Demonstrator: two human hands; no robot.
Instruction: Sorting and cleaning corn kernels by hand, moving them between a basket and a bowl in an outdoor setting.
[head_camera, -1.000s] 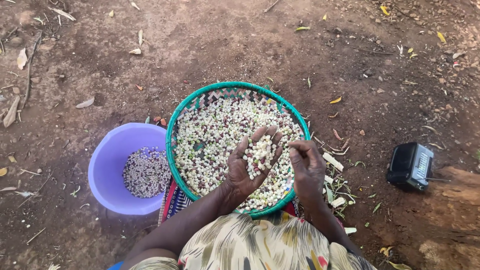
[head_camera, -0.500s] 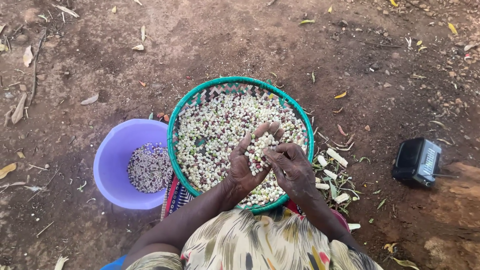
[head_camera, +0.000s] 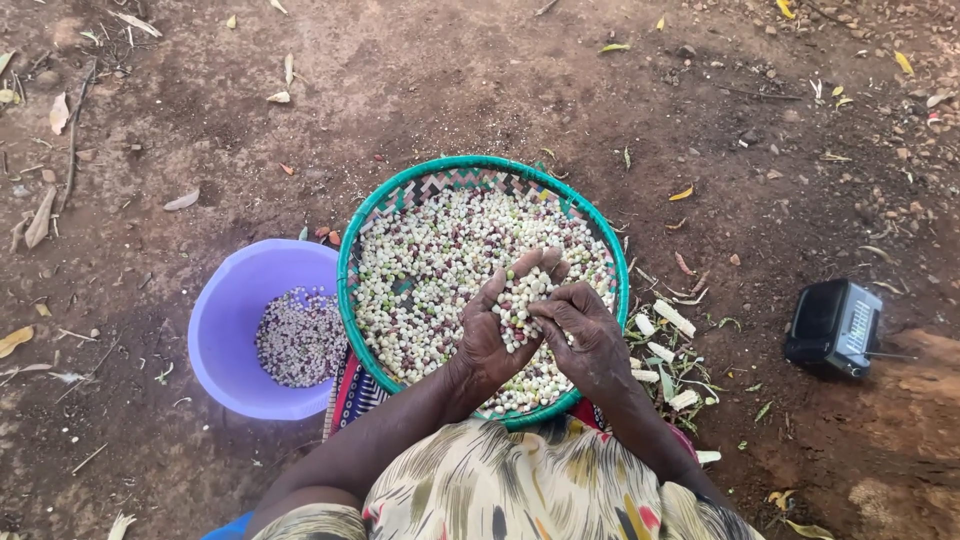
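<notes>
Dirt ground (head_camera: 480, 90), scattered with dry leaves. Woven tray with green rim (head_camera: 352, 250) at centre, full of pale and purple beans (head_camera: 430, 270). Purple basin (head_camera: 225, 320) just left of tray, few beans inside. Black radio (head_camera: 835, 325) well apart, right. Left hand (head_camera: 495, 325) cupped palm-up over tray, holding heap of beans. Right hand (head_camera: 585, 330) touching that heap from the right, fingertips pressed together, picking; pinched bean not visible.

No packages, labels, signs or screens anywhere in view
</notes>
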